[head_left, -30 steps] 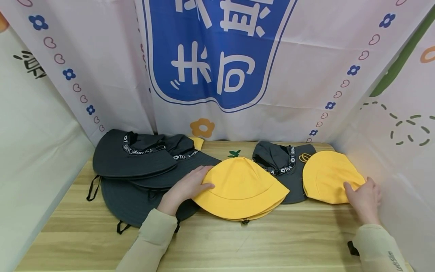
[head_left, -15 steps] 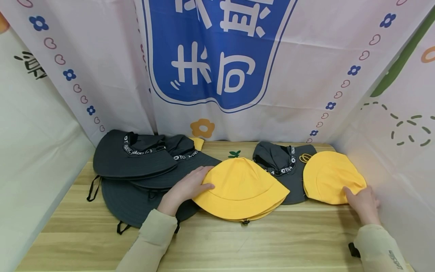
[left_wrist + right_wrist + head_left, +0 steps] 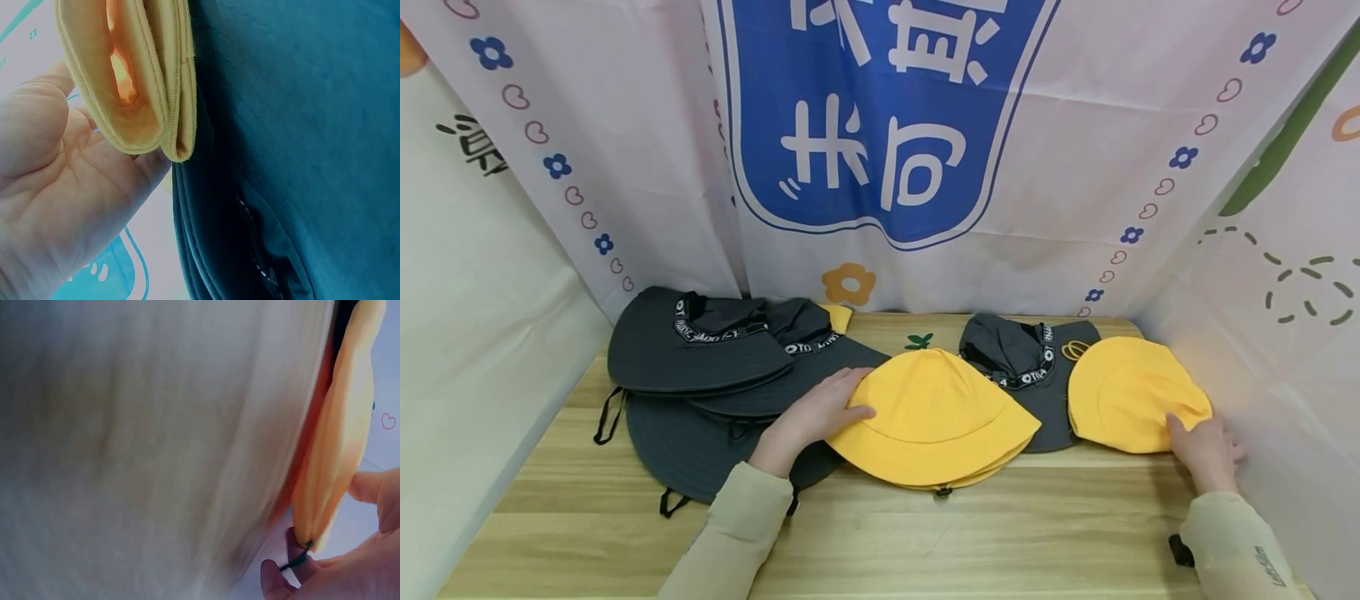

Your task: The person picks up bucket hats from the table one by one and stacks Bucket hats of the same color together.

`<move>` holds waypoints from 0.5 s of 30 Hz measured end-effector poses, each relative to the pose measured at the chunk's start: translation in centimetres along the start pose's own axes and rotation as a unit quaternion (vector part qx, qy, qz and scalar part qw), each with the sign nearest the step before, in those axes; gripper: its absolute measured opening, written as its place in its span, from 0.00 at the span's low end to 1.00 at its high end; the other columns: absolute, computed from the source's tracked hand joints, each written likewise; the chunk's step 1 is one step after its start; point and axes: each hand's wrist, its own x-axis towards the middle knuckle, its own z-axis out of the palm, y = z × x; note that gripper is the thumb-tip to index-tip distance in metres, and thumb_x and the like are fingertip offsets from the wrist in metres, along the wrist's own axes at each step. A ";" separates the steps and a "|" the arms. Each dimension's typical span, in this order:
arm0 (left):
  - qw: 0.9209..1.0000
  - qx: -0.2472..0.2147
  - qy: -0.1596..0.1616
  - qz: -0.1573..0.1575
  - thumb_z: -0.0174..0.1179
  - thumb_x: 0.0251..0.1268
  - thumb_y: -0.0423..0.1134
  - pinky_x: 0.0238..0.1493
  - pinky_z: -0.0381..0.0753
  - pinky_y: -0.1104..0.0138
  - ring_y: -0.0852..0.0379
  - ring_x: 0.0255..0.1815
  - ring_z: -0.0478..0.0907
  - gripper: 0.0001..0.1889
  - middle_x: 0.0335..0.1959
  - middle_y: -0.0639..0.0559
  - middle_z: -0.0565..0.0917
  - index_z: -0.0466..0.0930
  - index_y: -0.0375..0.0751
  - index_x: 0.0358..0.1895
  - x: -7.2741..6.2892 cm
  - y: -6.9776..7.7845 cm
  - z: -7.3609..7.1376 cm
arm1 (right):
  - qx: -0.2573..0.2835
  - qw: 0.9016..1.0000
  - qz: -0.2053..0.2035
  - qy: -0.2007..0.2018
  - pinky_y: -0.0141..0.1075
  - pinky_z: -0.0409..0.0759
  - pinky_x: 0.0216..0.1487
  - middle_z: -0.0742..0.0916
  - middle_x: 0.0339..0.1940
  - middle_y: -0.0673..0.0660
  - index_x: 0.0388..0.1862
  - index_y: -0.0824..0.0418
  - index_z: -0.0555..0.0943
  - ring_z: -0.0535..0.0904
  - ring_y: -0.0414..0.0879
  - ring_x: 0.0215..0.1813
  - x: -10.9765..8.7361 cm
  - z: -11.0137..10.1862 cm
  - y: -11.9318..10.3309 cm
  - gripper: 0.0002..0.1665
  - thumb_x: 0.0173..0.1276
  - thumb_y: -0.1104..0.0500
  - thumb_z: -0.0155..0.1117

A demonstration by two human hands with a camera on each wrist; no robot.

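Observation:
A yellow bucket hat (image 3: 932, 408) lies folded in the middle of the table, with a second brim layer beneath. My left hand (image 3: 808, 417) grips its left end, thumb on top; in the left wrist view, the fingers pass behind the folded yellow brims (image 3: 137, 94). Farther right is another yellow hat (image 3: 1123, 396), flattened, with a thin yellow cord at its upper left. At its right edge my right hand (image 3: 1208, 450) pinches the cloth, thumb on top and fingers below. A dark cord (image 3: 297, 561) touches those fingers in the right wrist view.
Several dark grey wide-brimmed hats (image 3: 700, 367) are piled at the left, a yellow corner showing behind them. Another dark grey hat (image 3: 1056, 417) lies between the yellow ones, partly covered. Cloth walls (image 3: 647, 167) enclose the wooden table (image 3: 925, 550) at back and sides.
The right hand has shifted slightly, and its fingers have drawn in under the right yellow hat's edge. The left hand keeps its hold on the middle hat.

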 end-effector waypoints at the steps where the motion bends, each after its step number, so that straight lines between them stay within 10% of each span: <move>1: 1.000 0.000 0.000 -0.001 0.61 0.71 0.49 0.74 0.66 0.49 0.44 0.74 0.65 0.34 0.75 0.44 0.66 0.61 0.45 0.76 0.0 0.0 0.0 | -0.001 1.000 -0.006 0.009 0.71 0.54 0.64 0.53 0.65 0.93 0.70 0.90 0.40 0.48 0.84 0.65 0.1 0.0 0.1 0.51 0.78 0.42 0.35; 9: 1.000 0.001 -0.001 -0.002 0.61 0.72 0.49 0.74 0.65 0.49 0.44 0.75 0.64 0.35 0.76 0.43 0.66 0.61 0.45 0.77 0.0 0.0 0.0 | 0.084 0.994 -0.020 0.072 0.65 0.58 0.72 0.61 0.71 0.85 0.75 0.82 0.49 0.57 0.78 0.71 0.1 -1.3 -0.6 0.42 0.77 0.51 0.43; 15: 1.000 0.001 0.001 0.000 0.60 0.72 0.48 0.74 0.65 0.48 0.43 0.76 0.64 0.34 0.76 0.43 0.66 0.61 0.44 0.76 0.0 -0.1 0.1 | 0.150 0.982 -0.027 0.108 0.46 0.75 0.60 0.68 0.72 0.75 0.77 0.74 0.56 0.68 0.66 0.68 -0.4 -2.0 -2.5 0.38 0.76 0.54 0.48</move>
